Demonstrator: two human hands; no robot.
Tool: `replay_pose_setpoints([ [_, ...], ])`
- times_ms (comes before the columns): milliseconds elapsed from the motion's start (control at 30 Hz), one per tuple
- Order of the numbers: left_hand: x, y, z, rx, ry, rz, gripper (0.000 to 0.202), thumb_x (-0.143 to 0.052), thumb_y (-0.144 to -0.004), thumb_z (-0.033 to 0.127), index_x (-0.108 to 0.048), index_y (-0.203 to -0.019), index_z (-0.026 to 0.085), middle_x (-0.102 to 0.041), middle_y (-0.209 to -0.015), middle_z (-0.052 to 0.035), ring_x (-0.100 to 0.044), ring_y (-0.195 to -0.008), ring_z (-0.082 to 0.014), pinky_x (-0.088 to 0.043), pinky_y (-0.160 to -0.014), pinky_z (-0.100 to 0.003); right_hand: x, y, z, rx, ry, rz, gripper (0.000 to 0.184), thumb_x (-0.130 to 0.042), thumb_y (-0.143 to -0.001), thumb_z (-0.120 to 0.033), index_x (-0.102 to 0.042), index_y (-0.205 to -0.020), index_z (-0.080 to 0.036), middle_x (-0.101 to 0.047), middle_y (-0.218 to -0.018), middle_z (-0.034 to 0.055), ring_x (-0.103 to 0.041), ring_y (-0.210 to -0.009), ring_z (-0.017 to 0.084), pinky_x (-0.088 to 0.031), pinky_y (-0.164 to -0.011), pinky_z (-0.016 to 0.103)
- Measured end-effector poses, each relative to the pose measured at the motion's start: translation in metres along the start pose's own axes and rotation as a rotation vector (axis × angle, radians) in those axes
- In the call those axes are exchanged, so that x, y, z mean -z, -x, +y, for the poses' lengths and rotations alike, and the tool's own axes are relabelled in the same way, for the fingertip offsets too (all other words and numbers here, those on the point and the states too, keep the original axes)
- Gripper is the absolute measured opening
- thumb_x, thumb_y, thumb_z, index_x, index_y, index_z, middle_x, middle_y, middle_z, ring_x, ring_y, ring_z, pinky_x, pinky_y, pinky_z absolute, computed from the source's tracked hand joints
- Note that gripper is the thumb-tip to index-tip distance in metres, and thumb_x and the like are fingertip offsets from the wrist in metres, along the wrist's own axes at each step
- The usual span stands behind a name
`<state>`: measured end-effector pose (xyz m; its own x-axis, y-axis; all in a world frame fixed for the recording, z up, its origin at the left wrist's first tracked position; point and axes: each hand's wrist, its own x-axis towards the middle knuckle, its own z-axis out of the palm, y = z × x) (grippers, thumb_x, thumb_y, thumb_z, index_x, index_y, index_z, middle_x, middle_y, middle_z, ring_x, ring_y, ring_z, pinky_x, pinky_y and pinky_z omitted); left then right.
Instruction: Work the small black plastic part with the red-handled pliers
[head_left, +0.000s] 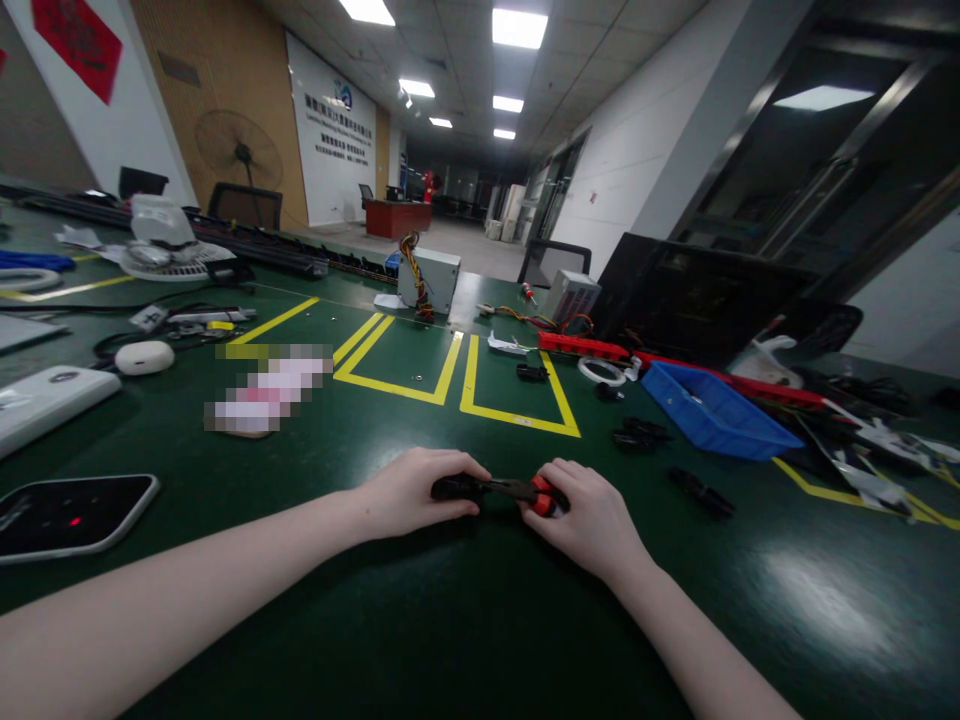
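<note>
Low over the green table (315, 640), my two hands meet near the middle of the view. My right hand (596, 510) is closed around the red-and-black handles of a pair of pliers (514, 488). The metal jaws point left. My left hand (412, 490) grips a small black part (456, 488) between thumb and fingers, and the plier tips reach its right end. Whether the jaws are clamped on it I cannot tell. More small black parts lie to the right, a cluster (641, 433) and a longer piece (701, 492).
Yellow tape rectangles (390, 390) mark the table ahead. At right are a blue tray (712, 410), a red power strip (585, 345) and a large black panel (697, 295). A power supply with cables (442, 280) stands behind. Left lie a black-faced device (75, 515) and a white case (145, 357).
</note>
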<state>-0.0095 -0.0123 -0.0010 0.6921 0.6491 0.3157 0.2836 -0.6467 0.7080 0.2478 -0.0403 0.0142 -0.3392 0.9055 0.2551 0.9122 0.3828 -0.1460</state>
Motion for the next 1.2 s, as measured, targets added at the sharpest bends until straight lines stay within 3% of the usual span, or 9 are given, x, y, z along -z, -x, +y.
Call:
replay_pose_setpoints([
  [933, 0.0019, 0.0002, 0.0045, 0.044, 0.036, -0.003, 0.034, -0.07, -0.085, 0.021, -0.06, -0.118, 0.022, -0.068, -0.115, -0.0039, -0.066, -0.104, -0.0205, -0.052, -0.091, -0.035, 0.0018, 0.0017, -0.002, -0.002, -0.017, 0.037, 0.016, -0.064, -0.076, -0.036, -0.056, -0.075, -0.023, -0.062, -0.078, 0.0012, -0.056, -0.07, 0.018, -0.041, -0.063, 0.031],
  [1200, 0.0023, -0.0017, 0.0033, 0.123, 0.115, -0.007, 0.03, -0.071, -0.084, 0.024, -0.062, -0.112, 0.019, -0.07, -0.107, -0.0044, -0.067, -0.096, -0.0193, -0.053, -0.084, -0.033, 0.0023, 0.0019, -0.0013, 0.033, 0.029, 0.083, 0.015, -0.063, -0.076, -0.035, -0.056, -0.075, -0.022, -0.062, -0.079, 0.0033, -0.055, -0.071, 0.019, -0.039, -0.064, 0.031],
])
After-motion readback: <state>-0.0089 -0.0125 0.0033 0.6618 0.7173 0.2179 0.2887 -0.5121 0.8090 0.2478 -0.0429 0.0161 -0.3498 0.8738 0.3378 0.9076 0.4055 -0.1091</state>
